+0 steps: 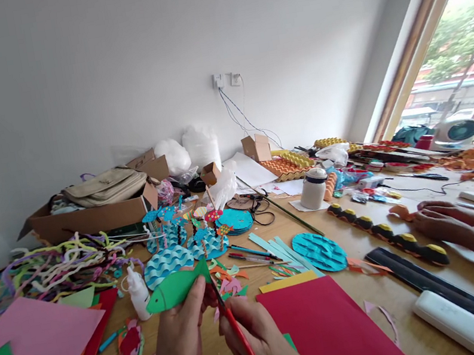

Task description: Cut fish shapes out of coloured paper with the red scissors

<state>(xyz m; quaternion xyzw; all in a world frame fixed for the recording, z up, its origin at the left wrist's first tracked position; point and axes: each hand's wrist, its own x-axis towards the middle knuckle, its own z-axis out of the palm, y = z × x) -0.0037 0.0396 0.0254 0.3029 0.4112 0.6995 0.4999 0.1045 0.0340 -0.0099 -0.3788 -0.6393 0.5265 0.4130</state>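
Observation:
My left hand [183, 332] pinches a green paper fish [174, 289] near its tail, its drawn eye and gill line facing up to the left. In my right hand [259, 340] is a pair of scissors [241, 337] with red handles. Their blades point up and meet the tail edge of the fish; whether they are parted there I cannot make out. Below my right hand lies red paper [330, 325]. Paper scraps [232, 284] are scattered just beyond both hands, and a white glue bottle [138, 294] stands left of the fish.
Coloured paper sheets [43, 349] and pipe cleaners [78, 261] lie at the left. Blue wavy discs [169, 266] with fish figures stand ahead. A black-and-yellow egg-carton strip [377, 230], a white case [463, 321] and another person's hands [449, 224] are at the right.

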